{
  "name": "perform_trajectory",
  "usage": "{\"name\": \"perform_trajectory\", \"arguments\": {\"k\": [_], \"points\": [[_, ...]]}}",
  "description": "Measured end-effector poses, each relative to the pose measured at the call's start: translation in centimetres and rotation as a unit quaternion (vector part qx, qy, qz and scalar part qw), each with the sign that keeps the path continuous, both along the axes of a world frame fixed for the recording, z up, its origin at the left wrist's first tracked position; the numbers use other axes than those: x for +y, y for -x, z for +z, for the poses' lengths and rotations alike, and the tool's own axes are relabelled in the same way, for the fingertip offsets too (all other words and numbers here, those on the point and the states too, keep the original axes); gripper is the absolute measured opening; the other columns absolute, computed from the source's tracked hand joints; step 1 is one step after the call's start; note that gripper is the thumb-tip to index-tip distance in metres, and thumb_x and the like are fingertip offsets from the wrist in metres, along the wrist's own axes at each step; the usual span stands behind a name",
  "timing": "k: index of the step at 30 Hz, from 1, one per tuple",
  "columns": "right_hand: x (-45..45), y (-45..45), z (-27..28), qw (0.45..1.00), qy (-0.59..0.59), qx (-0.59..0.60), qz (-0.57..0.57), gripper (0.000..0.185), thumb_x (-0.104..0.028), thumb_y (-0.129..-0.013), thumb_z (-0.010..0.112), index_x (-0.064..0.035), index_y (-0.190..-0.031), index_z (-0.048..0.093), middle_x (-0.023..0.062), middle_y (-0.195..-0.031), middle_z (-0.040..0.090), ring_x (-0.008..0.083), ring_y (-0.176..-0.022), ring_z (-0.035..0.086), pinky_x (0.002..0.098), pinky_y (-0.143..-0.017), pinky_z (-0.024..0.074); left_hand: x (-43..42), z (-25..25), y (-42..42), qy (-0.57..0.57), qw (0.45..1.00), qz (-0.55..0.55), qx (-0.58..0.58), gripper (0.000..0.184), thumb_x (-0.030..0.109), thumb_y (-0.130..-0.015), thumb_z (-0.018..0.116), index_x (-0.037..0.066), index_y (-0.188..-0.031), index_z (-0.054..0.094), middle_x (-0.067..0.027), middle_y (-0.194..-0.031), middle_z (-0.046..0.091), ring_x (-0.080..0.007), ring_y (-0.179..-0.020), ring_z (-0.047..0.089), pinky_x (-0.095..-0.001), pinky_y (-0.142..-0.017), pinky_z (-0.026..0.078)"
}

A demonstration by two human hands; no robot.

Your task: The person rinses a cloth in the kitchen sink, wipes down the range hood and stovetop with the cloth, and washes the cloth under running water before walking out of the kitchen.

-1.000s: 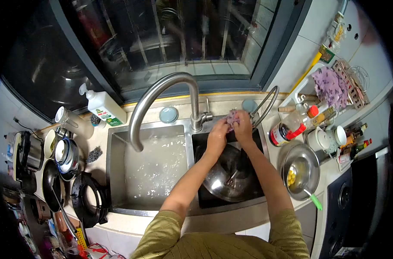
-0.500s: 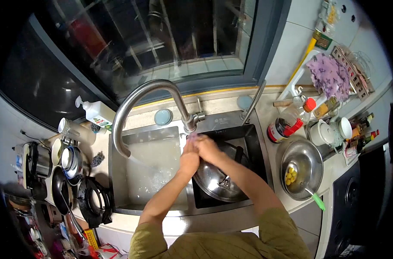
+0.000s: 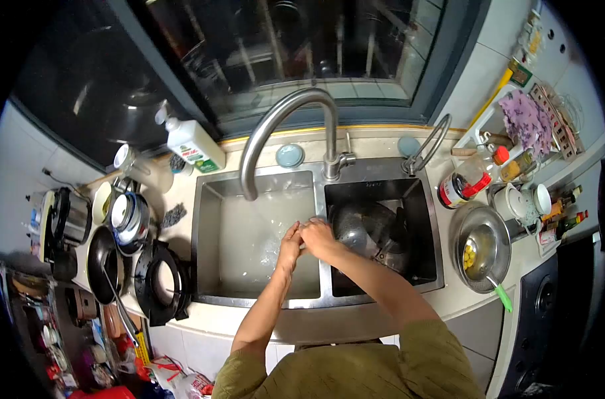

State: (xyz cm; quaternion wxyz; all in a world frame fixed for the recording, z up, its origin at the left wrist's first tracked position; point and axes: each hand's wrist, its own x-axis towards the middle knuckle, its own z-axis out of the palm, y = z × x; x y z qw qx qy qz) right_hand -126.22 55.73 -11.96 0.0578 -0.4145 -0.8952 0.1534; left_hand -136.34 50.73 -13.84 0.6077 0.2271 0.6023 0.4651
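My left hand (image 3: 290,247) and my right hand (image 3: 318,238) meet over the right side of the left sink basin (image 3: 209,266), close to the divider. The fingers of both are bent and pressed together; anything between them is hidden. Cloudy water (image 3: 262,233) with a few bubbles lies in the left basin. A curved steel faucet (image 3: 289,103) arches above, its spout over that basin. In the dark right basin (image 3: 419,219), right of my hands, rests a shiny metal pan or lid (image 3: 356,226), partly covered by my right forearm.
On the left are a soap bottle (image 3: 193,143), a scouring pad (image 3: 175,215), stacked bowls (image 3: 126,216), a frying pan (image 3: 103,263) and a black ring-shaped stand (image 3: 157,286). To the right, a green-handled strainer (image 3: 498,292) with yellow pieces lies beside a red-lidded jar (image 3: 459,189).
My hands have come down and back from near the faucet's base, toward me along the divider. The camera view has shifted. The water stream seen earlier from the spout no longer shows.
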Motion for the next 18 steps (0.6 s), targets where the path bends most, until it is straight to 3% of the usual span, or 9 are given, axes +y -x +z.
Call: {"name": "perform_trajectory", "arguments": {"k": [2, 4, 5, 6, 10, 13, 15, 16, 18], "points": [[-0.8, 1.1, -0.5, 0.991, 0.074, 0.097, -0.058, 0.013, -0.014, -0.071, 0.059, -0.0035, -0.078, 0.062, 0.0145, -0.076, 0.062, 0.0304, -0.076, 0.060, 0.0377, -0.072, 0.0463, -1.1, -0.5, 1.2, 0.039, 0.993, 0.055, -0.100, 0.037, 0.036, -0.090, 0.042, 0.007, -0.112, 0.049, -0.0068, -0.097, 0.056, -0.0173, -0.086, 0.054, -0.0316, -0.073, 0.046], [-0.9, 3.1, -0.5, 0.969, 0.113, 0.206, -0.071, 0.013, -0.016, -0.073, 0.058, -0.0031, -0.076, 0.061, 0.0153, -0.075, 0.061, 0.0326, -0.073, 0.059, 0.0384, -0.067, 0.0463, -1.5, -0.8, 3.1, 0.058, 0.986, 0.087, -0.128, 0.027, 0.035, -0.090, 0.043, 0.011, -0.097, 0.054, -0.0022, -0.087, 0.055, -0.0156, -0.077, 0.052, -0.0314, -0.069, 0.045], [-0.8, 4.2, -0.5, 0.953, 0.133, 0.261, -0.078, 0.013, -0.016, -0.074, 0.058, -0.0030, -0.075, 0.060, 0.0158, -0.075, 0.061, 0.0337, -0.072, 0.059, 0.0387, -0.065, 0.0463, -1.5, -1.1, 4.6, 0.039, 0.987, 0.100, -0.121, 0.027, 0.033, -0.089, 0.043, 0.010, -0.098, 0.053, -0.0027, -0.088, 0.055, -0.0151, -0.078, 0.053, -0.0318, -0.067, 0.046], [-0.8, 5.1, 0.8, 0.946, 0.137, 0.286, -0.071, 0.013, -0.016, -0.076, 0.059, -0.0028, -0.074, 0.060, 0.0122, -0.074, 0.062, 0.0270, -0.065, 0.060, 0.0353, -0.059, 0.0460, -1.5, -1.7, 6.2, 0.022, 0.987, 0.112, -0.113, 0.027, 0.031, -0.089, 0.044, 0.009, -0.100, 0.053, -0.0033, -0.088, 0.055, -0.0146, -0.078, 0.054, -0.0322, -0.066, 0.047], [0.3, 8.4, -2.4, 0.797, 0.377, 0.448, -0.152, 0.010, -0.012, -0.077, 0.063, -0.0041, -0.079, 0.059, 0.0023, -0.077, 0.060, 0.0097, -0.068, 0.056, 0.0260, -0.059, 0.0445, -1.3, 0.6, 8.0, -0.014, 0.976, 0.174, -0.128, 0.024, 0.027, -0.089, 0.045, 0.007, -0.099, 0.054, -0.0042, -0.089, 0.057, -0.0147, -0.080, 0.055, -0.0334, -0.065, 0.047], [-1.4, 8.7, -1.6, 0.680, 0.464, 0.535, -0.190, 0.015, -0.013, -0.076, 0.064, -0.0038, -0.086, 0.058, 0.0032, -0.081, 0.060, 0.0107, -0.072, 0.056, 0.0247, -0.065, 0.0444, -0.6, -1.5, 8.7, -0.036, 0.959, 0.192, -0.207, 0.022, 0.022, -0.089, 0.044, 0.006, -0.099, 0.054, -0.0062, -0.090, 0.058, -0.0176, -0.078, 0.057, -0.0326, -0.067, 0.048], [-1.8, 8.9, -2.4, 0.666, 0.447, 0.551, -0.231, 0.017, -0.014, -0.078, 0.062, -0.0031, -0.090, 0.057, 0.0042, -0.085, 0.060, 0.0110, -0.078, 0.055, 0.0242, -0.070, 0.0439, 0.1, -3.1, 8.2, -0.036, 0.941, 0.212, -0.262, 0.018, 0.020, -0.088, 0.046, 0.007, -0.096, 0.056, -0.0063, -0.087, 0.060, -0.0193, -0.073, 0.057, -0.0306, -0.064, 0.048], [-2.0, 9.0, -3.2, 0.657, 0.425, 0.568, -0.256, 0.016, -0.014, -0.079, 0.061, -0.0033, -0.091, 0.057, 0.0043, -0.086, 0.060, 0.0111, -0.078, 0.055, 0.0243, -0.070, 0.0438, 0.0, -2.9, 7.3, -0.051, 0.922, 0.298, -0.243, 0.013, 0.011, -0.085, 0.048, 0.006, -0.093, 0.057, -0.0061, -0.085, 0.061, -0.0190, -0.073, 0.058, -0.0306, -0.065, 0.049], [-2.0, 9.1, -4.7, 0.621, 0.391, 0.610, -0.298, 0.015, -0.013, -0.082, 0.058, -0.0048, -0.094, 0.057, 0.0049, -0.089, 0.059, 0.0124, -0.078, 0.056, 0.0254, -0.069, 0.0444, -0.4, -2.0, 5.6, -0.141, 0.925, 0.292, -0.199, 0.014, 0.005, -0.084, 0.049, 0.003, -0.095, 0.058, -0.0078, -0.089, 0.061, -0.0193, -0.076, 0.058, -0.0292, -0.070, 0.048]]}}
